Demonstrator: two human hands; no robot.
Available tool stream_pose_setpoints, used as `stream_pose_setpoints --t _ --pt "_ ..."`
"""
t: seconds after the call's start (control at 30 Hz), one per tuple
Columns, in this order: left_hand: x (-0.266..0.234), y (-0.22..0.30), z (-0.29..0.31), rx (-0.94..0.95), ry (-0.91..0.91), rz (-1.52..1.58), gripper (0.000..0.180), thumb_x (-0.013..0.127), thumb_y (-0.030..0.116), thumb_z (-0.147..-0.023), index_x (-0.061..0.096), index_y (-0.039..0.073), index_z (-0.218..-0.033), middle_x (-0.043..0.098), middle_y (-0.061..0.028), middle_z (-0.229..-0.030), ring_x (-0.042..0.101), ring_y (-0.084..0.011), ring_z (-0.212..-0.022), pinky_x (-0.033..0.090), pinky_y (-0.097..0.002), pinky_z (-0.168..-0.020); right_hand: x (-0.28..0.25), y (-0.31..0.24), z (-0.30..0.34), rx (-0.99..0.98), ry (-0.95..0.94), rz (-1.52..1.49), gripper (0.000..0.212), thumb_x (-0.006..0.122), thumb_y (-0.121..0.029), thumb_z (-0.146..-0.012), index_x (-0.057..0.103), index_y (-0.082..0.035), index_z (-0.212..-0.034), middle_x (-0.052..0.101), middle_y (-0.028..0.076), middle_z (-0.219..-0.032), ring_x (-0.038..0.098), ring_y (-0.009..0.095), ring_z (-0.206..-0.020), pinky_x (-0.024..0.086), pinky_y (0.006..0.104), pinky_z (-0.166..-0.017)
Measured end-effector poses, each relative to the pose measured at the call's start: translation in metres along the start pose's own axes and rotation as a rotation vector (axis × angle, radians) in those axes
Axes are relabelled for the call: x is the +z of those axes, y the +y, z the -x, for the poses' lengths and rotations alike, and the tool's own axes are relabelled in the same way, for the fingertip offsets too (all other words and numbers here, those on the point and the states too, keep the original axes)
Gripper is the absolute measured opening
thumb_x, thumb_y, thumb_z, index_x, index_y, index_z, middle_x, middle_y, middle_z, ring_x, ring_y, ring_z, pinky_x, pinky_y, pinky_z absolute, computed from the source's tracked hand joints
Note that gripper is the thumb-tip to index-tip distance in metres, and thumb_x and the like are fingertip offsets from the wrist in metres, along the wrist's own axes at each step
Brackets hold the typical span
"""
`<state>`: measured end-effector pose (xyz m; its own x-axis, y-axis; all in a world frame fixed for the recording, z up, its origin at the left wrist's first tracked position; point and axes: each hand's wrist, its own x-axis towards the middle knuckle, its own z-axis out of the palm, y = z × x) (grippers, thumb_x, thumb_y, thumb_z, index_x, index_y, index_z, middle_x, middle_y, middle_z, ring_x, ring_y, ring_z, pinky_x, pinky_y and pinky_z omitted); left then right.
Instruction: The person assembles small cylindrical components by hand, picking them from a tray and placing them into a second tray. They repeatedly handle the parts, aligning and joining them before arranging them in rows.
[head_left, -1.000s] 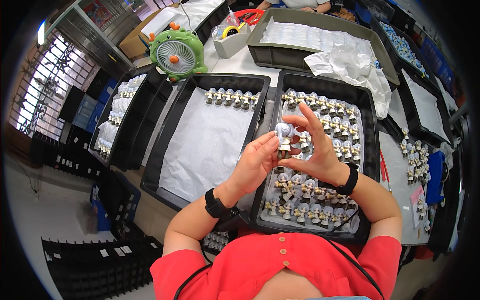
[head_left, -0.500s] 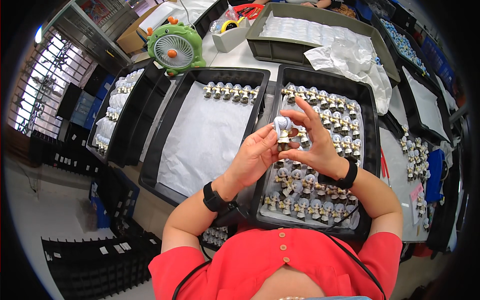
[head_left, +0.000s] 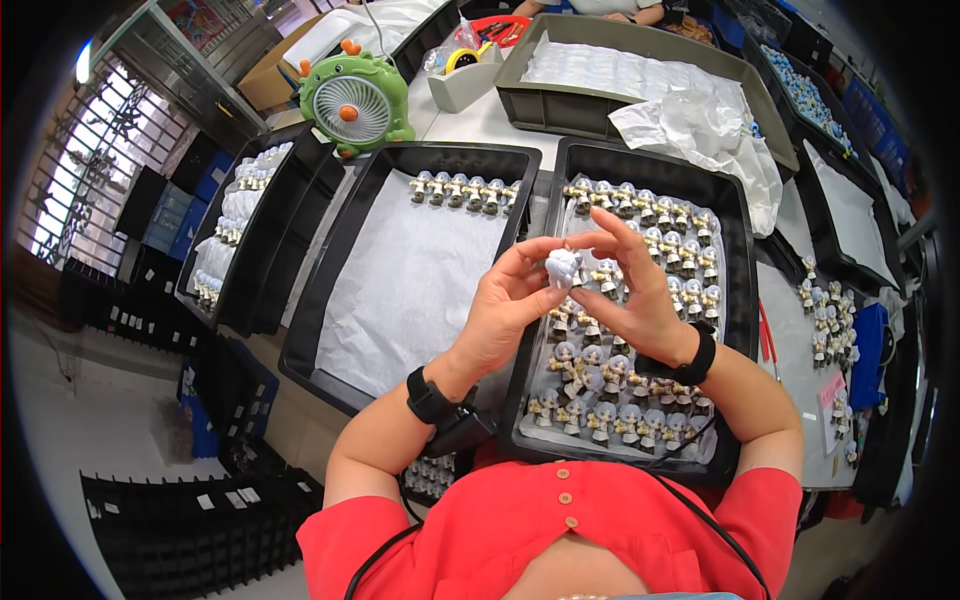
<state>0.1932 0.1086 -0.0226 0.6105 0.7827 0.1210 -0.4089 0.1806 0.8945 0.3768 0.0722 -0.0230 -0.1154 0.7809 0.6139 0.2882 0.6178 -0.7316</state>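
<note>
Between my two hands is a small figurine (head_left: 563, 267) with pale, silvery hair, its head turned up so that the rest of its body hardly shows. My left hand (head_left: 505, 305) pinches it with thumb and fingers from the left. From the right, the thumb and fingertips of my right hand (head_left: 645, 305) close around it. Below them lies a black tray (head_left: 745, 215) holding rows of similar figurines (head_left: 628, 420). To its left, another black tray (head_left: 330, 240) is lined with white paper (head_left: 410, 290), with one short row of figurines (head_left: 465, 190) along its far edge.
A green fan (head_left: 350, 105) stands behind the left tray. Further back is an olive bin (head_left: 555, 110) with crumpled white paper (head_left: 700, 135). More figurines (head_left: 828, 320) stand on the table at right. A tilted black tray (head_left: 265, 240) is at far left; another person (head_left: 620, 8) sits opposite.
The figurine has been tipped and turned between my fingers, from upright with its body showing to mostly head showing. My left fingers now reach over its top.
</note>
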Motion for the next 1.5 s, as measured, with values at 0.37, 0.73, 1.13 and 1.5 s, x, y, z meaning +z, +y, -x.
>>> stream_pose_setpoints --t 0.37,0.73,1.13,1.5 --pt "-0.005 0.005 -0.001 -0.011 0.004 -0.245 0.043 0.064 0.003 -0.085 0.048 0.003 -0.125 0.056 -0.0071 -0.119 0.055 -0.0163 -0.109 0.047 -0.0330 -0.092 0.000 0.004 0.001 0.074 -0.016 -0.145 0.073 0.071 -0.001 -0.077 0.034 -0.008 -0.140 0.060 0.010 -0.112 0.061 0.017 -0.098 0.049 0.0304 -0.086" --pt "-0.123 0.059 -0.058 -0.171 0.441 -0.560 0.035 0.062 0.002 -0.082 0.052 0.005 -0.115 0.061 -0.0081 -0.103 0.062 -0.0168 -0.092 0.053 -0.0350 -0.081 -0.005 0.002 -0.002 0.242 -0.084 -0.152 0.063 0.067 -0.001 -0.079 0.040 -0.009 -0.136 0.060 0.008 -0.108 0.063 0.013 -0.087 0.051 0.0268 -0.079" --pt "-0.271 0.022 -0.139 -0.038 0.973 -1.709 0.024 0.063 0.010 -0.078 0.061 0.003 -0.100 0.065 -0.0189 -0.095 0.063 -0.0357 -0.093 0.049 -0.0437 -0.082 -0.007 0.015 -0.002 0.232 -0.150 -0.042 0.057 0.066 -0.004 -0.081 0.043 -0.006 -0.133 0.065 0.011 -0.100 0.066 0.018 -0.086 0.052 0.0296 -0.079" --pt "-0.280 0.006 -0.136 0.032 0.839 -1.838 0.012 0.057 0.005 -0.082 0.060 0.000 -0.093 0.056 -0.0191 -0.104 0.063 -0.0382 -0.090 0.052 -0.0442 -0.077 -0.008 0.015 -0.002 0.229 -0.191 0.022 0.048 0.066 -0.002 -0.080 0.050 -0.007 -0.126 0.067 0.009 -0.093 0.066 0.017 -0.085 0.052 0.0291 -0.078"
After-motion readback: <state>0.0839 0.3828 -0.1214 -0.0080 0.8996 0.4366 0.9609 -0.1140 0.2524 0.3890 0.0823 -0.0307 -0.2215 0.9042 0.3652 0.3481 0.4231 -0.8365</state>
